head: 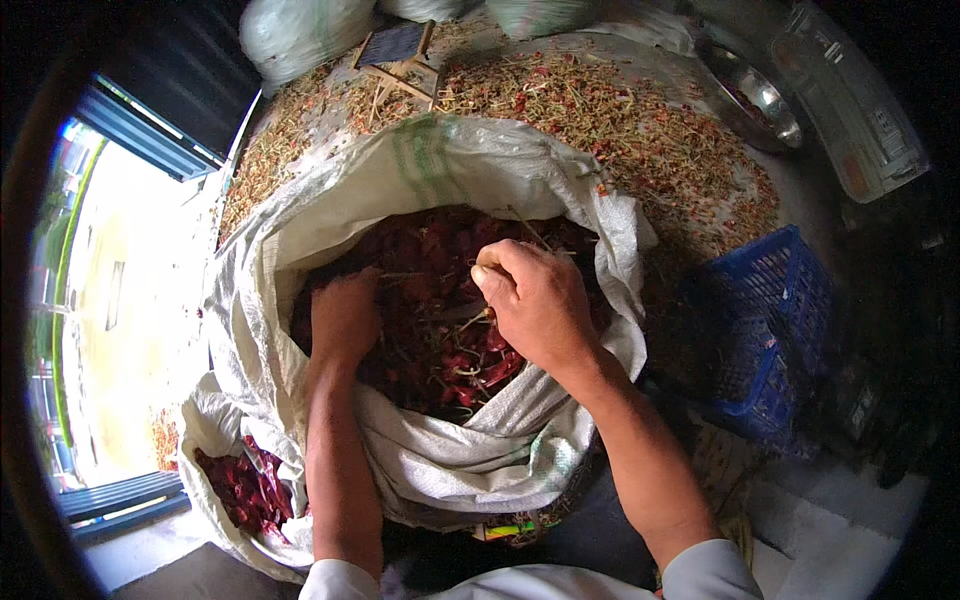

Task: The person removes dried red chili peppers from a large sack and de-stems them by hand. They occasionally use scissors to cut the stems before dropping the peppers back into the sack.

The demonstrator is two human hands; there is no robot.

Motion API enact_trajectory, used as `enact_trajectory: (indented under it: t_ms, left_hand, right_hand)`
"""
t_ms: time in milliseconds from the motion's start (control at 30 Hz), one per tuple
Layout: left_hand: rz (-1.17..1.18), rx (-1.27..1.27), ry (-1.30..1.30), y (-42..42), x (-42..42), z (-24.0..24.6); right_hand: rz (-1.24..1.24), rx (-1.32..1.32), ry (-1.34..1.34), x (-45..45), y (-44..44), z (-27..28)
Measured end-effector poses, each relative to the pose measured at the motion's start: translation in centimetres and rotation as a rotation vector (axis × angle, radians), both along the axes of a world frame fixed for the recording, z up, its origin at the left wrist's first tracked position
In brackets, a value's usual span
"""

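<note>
A large white woven sack (pixel 480 161) stands before me with its rim rolled down, filled with dark red dried chili peppers (pixel 480 367) and pale stems. My left hand (pixel 346 319) reaches down into the left side of the sack, its fingers blurred and partly lost in shadow among the peppers. Over the right half of the peppers is my right hand (pixel 536 300), thumb and curled forefinger pressed together; whether a thin stem lies between them is unclear. At the lower left, a smaller white sack (pixel 199 427) holds red dried peppers (pixel 251 487).
Stems and pepper scraps (pixel 585 105) cover the floor beyond the sack. A folding stool (pixel 394 49) and full sacks (pixel 300 34) are at the back. On the right are a blue plastic crate (pixel 787 300), a metal bowl (pixel 776 112) and a clear plastic bin (pixel 862 127). A bright doorway opens left.
</note>
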State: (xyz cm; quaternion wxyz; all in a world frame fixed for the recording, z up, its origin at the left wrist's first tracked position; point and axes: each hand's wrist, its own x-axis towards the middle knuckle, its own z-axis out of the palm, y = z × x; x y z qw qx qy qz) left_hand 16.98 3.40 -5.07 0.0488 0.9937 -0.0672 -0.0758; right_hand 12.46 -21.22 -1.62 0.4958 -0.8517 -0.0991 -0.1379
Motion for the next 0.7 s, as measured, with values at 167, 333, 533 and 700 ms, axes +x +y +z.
enact_trajectory:
  t_ms: [167,333,533,700]
  left_hand:
    - [0.195,-0.682,-0.075,-2.0,-3.2,4.3]
    - [0.219,-1.031,-0.014,-2.9,-4.1,3.2]
    - [0.072,-1.157,0.238,-5.0,-4.8,3.3]
    - [-0.054,-1.245,0.255,-5.3,-5.3,3.5]
  right_hand:
    - [0.071,0.04,0.063,-0.2,0.9,-0.7]
    - [0.157,0.127,0.213,-0.7,2.6,0.2]
    - [0.11,0.128,0.236,-0.4,2.6,0.2]
    - [0.13,0.133,0.239,-0.2,1.7,0.6]
